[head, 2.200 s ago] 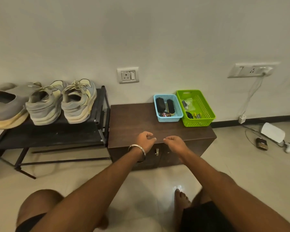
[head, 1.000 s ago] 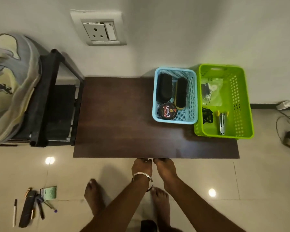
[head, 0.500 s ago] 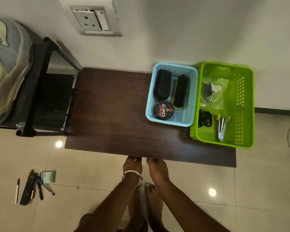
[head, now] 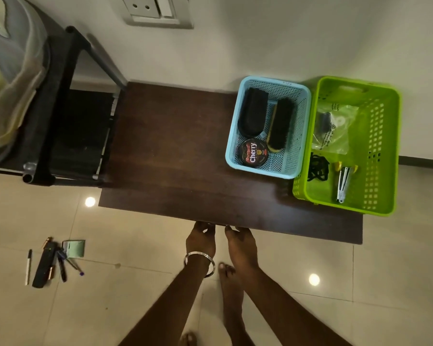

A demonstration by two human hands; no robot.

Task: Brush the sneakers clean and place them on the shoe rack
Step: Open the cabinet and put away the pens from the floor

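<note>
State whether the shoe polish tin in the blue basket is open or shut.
Shut: the shoe polish tin lies in the blue basket with its printed lid on.

The setting is a home interior, indicated by a glossy tiled floor (head: 360,283), a painted wall with a switch socket (head: 158,11), a black shoe rack (head: 58,103) beside a low dark wooden cabinet (head: 175,158), and bare feet (head: 231,303).

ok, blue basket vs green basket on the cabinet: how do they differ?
The blue basket is smaller than the green basket and sits to its left, farther from the cabinet's front edge. The blue one holds two brushes and a polish tin; the green one holds a plastic bag, a black cord and a small metal tool. Both are perforated plastic and stand side by side on the cabinet.
</note>
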